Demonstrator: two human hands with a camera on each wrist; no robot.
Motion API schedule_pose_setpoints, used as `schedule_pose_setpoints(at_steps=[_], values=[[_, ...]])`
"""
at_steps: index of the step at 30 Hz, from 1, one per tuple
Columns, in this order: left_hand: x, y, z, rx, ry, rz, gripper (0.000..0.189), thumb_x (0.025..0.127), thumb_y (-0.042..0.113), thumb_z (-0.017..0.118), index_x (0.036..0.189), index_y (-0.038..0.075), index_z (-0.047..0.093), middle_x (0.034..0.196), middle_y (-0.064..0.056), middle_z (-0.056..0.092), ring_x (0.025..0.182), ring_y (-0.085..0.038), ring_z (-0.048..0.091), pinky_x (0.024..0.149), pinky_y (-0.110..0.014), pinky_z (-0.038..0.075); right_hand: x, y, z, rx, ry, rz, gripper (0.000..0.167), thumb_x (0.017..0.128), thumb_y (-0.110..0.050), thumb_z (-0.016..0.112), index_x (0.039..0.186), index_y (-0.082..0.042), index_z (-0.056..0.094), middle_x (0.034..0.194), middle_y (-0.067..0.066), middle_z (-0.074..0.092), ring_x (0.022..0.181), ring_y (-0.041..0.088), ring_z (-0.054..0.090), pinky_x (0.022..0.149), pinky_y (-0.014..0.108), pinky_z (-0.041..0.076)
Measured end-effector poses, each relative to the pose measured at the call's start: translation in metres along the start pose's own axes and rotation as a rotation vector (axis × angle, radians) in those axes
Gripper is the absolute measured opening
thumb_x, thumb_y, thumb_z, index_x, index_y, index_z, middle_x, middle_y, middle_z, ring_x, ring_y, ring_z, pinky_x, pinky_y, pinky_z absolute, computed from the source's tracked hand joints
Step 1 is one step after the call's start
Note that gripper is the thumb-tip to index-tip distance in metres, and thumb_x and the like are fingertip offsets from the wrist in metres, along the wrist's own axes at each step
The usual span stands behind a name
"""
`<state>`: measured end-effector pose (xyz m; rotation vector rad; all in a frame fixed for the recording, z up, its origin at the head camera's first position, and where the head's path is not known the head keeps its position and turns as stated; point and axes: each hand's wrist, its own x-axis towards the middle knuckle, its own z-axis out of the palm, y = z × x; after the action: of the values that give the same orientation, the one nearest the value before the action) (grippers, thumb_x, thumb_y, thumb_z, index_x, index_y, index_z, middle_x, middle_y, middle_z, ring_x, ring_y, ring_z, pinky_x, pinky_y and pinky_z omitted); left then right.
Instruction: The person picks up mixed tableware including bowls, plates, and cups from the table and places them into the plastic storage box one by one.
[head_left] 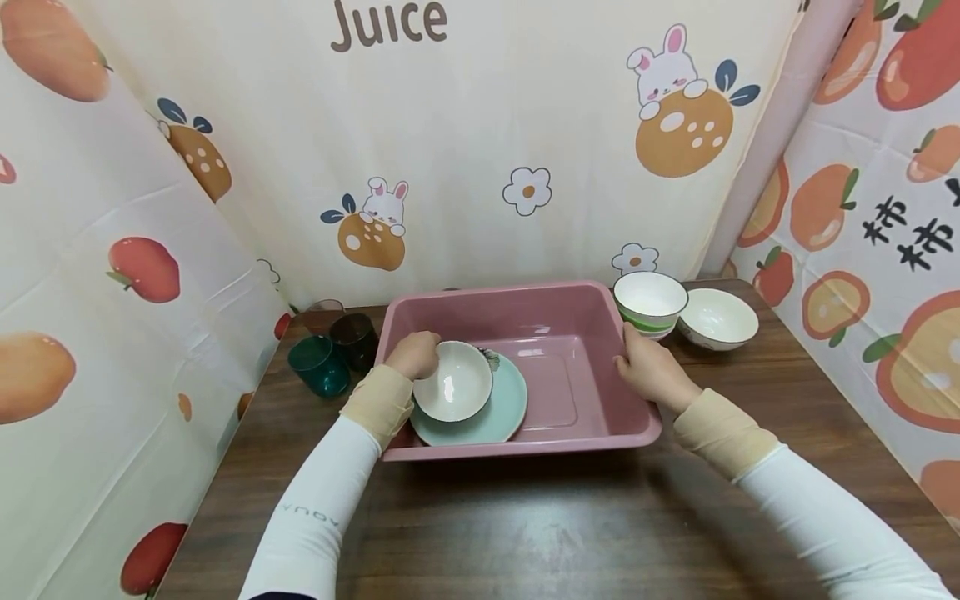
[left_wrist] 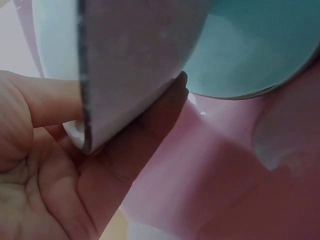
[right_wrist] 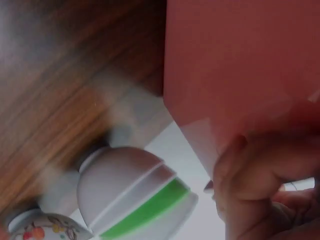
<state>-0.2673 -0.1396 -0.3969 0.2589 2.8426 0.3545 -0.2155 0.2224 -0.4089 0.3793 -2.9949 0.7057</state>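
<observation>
A pink plastic tub (head_left: 555,308) stands on the dark wooden table. My left hand (head_left: 415,356) reaches inside its left part and pinches the rim of a white bowl (head_left: 453,383), thumb inside and fingers along the outside. Beneath that bowl lies a pale teal plate (head_left: 513,404), partly covered; the left wrist view shows the bowl (left_wrist: 135,50) tilted beside the plate (left_wrist: 250,55). On the other side, my right hand (head_left: 654,367) grips the tub's right rim. Its curled fingers show against the tub wall (right_wrist: 235,65) in the right wrist view.
Right of the tub sit stacked bowls (head_left: 651,298), one green-banded, and a wide white bowl (head_left: 718,317) with a flowered outside. At its left are a teal glass (head_left: 320,367), a dark glass (head_left: 356,340) and a clear glass (head_left: 324,315). Printed curtains stand behind and at both sides.
</observation>
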Motion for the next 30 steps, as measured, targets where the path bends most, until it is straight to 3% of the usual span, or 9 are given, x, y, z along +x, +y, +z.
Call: schedule_pose_setpoints(at_steps=[9,18,22,30], values=[[0.001,0.0,0.006,0.0,-0.07,0.032,0.041,0.089,0.001,0.047,0.128,0.001,0.062,0.125,-0.015,0.064,0.104,-0.025,0.057,0.096,-0.04,0.047,-0.004,-0.001,0.008,0.014,0.035,0.027,0.057,0.094,-0.008,0.049,0.14,0.019,0.029,0.116,0.04,0.058,0.104,0.05,0.061,0.086,0.059,0.049],[0.006,-0.006,0.009,-0.048,-0.151,0.054,0.016,0.085,0.0,0.056,0.097,0.001,0.066,0.095,-0.012,0.063,0.081,-0.022,0.054,0.069,-0.027,0.045,-0.003,-0.003,0.012,0.082,0.077,0.083,0.054,0.093,-0.008,0.046,0.139,0.017,0.032,0.116,0.039,0.059,0.103,0.05,0.061,0.087,0.059,0.048],[0.006,-0.005,0.009,-0.047,-0.158,0.047,0.016,0.084,0.0,0.056,0.098,0.0,0.065,0.096,-0.013,0.062,0.082,-0.022,0.053,0.07,-0.028,0.045,-0.003,-0.004,0.012,0.095,0.082,0.107,0.055,0.093,-0.009,0.047,0.14,0.017,0.033,0.119,0.039,0.058,0.106,0.05,0.06,0.089,0.059,0.048],[0.009,-0.005,0.01,-0.033,-0.197,0.025,0.026,0.091,0.009,0.055,0.112,-0.003,0.063,0.104,-0.013,0.063,0.088,-0.024,0.055,0.077,-0.032,0.048,-0.004,-0.003,0.013,0.099,0.102,0.114,0.053,0.093,-0.01,0.047,0.139,0.014,0.036,0.118,0.038,0.059,0.104,0.049,0.061,0.087,0.058,0.048]])
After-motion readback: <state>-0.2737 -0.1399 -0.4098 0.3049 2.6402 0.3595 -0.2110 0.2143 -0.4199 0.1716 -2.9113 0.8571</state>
